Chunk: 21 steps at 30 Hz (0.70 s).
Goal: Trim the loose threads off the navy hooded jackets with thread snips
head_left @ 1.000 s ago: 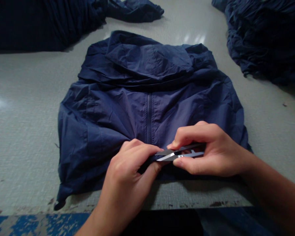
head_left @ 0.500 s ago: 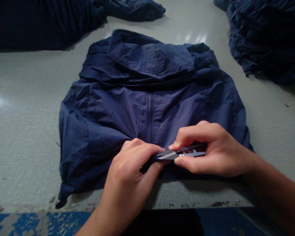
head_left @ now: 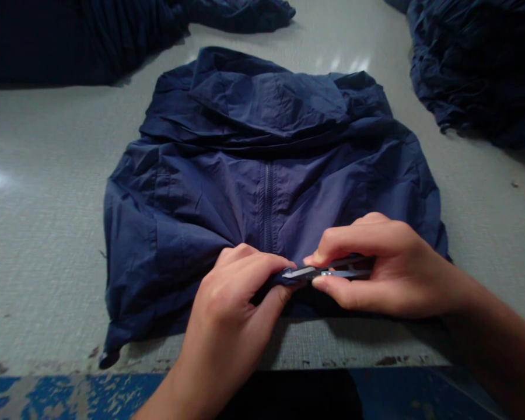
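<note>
A dark blue jacket (head_left: 192,198) lies folded on the table, its zipper (head_left: 268,204) running down the middle toward me. At the near hem, below the zipper, my left hand (head_left: 236,303) pinches a fold of the fabric between thumb and fingers. My right hand (head_left: 385,268) grips a pair of thread snips (head_left: 317,272) between thumb and forefinger. The snips point left, with their blades closed together at the pinched hem, right beside my left fingertips. Whether a thread lies between the blades is too small to tell.
Dark garments (head_left: 70,41) are heaped at the back left, with a sleeve-like piece (head_left: 245,14) reaching right. Another crumpled dark pile (head_left: 476,70) sits at the back right. The pale table (head_left: 39,233) has a worn front edge (head_left: 376,359).
The snips' blades have come together from slightly apart. My right hand has shifted a little to the right, while my left hand keeps its pinch on the hem.
</note>
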### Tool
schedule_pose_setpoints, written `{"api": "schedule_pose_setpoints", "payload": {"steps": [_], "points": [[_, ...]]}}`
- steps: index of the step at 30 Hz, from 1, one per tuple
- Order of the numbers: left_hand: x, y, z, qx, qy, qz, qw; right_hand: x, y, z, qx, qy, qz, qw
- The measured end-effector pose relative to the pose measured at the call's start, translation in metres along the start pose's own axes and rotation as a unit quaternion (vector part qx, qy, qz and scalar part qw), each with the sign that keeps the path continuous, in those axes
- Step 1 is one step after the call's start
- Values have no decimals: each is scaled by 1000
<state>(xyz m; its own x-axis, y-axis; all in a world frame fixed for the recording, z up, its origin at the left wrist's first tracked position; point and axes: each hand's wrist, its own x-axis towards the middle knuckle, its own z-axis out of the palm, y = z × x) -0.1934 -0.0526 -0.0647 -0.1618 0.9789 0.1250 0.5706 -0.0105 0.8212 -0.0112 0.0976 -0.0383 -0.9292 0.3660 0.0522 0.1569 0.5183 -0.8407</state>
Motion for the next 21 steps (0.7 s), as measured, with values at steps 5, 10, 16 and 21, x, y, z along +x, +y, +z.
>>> {"api": "schedule_pose_setpoints", "payload": {"steps": [5,10,16,21], "points": [[-1,-3,2,-2,16,-5,1000,0,2,-2,58,65,23,996],[-3,-4,1,20,27,6,999,2,1,-6,165,119,100,974],[-29,-17,-23,129,-28,153,979,5,6,-10,193,203,98,955],[-49,-38,-43,193,-73,251,946,8,6,-27,169,282,50,943]]}}
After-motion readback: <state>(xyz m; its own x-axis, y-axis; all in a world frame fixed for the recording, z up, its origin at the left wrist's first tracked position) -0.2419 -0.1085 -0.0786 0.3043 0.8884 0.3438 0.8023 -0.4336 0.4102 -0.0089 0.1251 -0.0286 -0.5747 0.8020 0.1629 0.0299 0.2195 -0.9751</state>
